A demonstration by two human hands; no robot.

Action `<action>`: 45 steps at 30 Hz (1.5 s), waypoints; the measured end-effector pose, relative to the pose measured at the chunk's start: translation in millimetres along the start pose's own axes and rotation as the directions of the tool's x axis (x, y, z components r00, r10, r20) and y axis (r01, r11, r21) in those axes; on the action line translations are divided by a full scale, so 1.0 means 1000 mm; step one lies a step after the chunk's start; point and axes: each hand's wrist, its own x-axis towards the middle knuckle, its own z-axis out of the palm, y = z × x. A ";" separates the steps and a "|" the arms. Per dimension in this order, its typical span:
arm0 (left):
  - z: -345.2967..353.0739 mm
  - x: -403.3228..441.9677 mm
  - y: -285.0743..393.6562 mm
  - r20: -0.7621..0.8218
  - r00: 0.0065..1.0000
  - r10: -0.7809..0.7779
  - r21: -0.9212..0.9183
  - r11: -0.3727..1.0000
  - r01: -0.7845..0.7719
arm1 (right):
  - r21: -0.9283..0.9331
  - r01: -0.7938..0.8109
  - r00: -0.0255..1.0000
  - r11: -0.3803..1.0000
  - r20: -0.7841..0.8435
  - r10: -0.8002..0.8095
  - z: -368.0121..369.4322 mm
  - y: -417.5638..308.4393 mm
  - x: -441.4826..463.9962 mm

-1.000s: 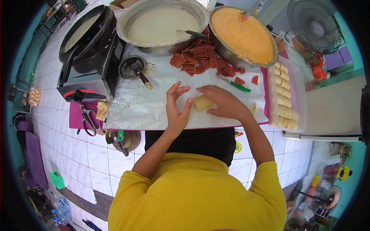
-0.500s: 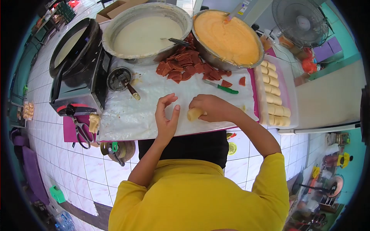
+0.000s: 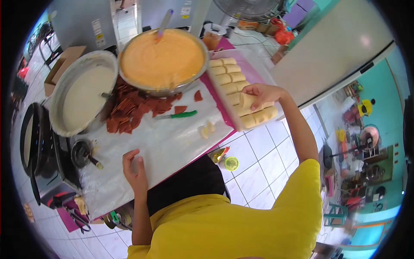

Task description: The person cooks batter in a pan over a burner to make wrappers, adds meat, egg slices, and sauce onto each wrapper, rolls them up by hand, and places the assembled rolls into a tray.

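Observation:
My right hand (image 3: 265, 95) holds a pale rolled pancake (image 3: 247, 100) between thumb and fingers, over the near end of a clear plastic tray (image 3: 224, 99). Rows of similar rolled pancakes (image 3: 230, 77) lie in that tray. My left hand (image 3: 136, 170) hovers over the white-covered table (image 3: 168, 142), fingers apart and holding nothing. Small pale scraps (image 3: 208, 129) rest by the table's right edge. A green-handled knife (image 3: 183, 115) lies beside a heap of reddish-brown flat slices (image 3: 131, 108).
At the back stands a metal bowl (image 3: 206, 58) of orange filling. Left of it is a wide basin (image 3: 54, 108) of pale batter. A dark pan (image 3: 28, 142) sits on a stove at far left; near it is a small dish with a brush (image 3: 92, 160). A fan (image 3: 248, 6) stands behind.
My right hand has carried the rolled pancake from the table to the tray on the right. My left hand stays over the table. The view has turned right.

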 end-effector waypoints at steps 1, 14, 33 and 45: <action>0.001 0.000 0.001 0.004 1.000 -0.014 0.017 1.000 0.014 | -0.024 -0.038 0.999 0.999 -0.031 0.038 -0.020 0.011 -0.008; 0.007 0.002 0.003 0.008 0.996 -0.087 0.135 0.987 0.085 | -0.537 -0.369 0.922 0.759 -0.310 0.230 -0.126 0.107 -0.011; 0.007 0.003 0.003 0.039 0.996 -0.080 0.117 0.990 0.075 | -0.615 -0.263 0.857 0.743 -0.502 -0.112 -0.090 0.127 -0.039; -0.031 -0.006 0.037 0.032 0.998 0.055 0.212 0.975 -0.060 | -0.778 -0.239 0.565 0.582 -0.598 -0.568 0.008 0.041 -0.013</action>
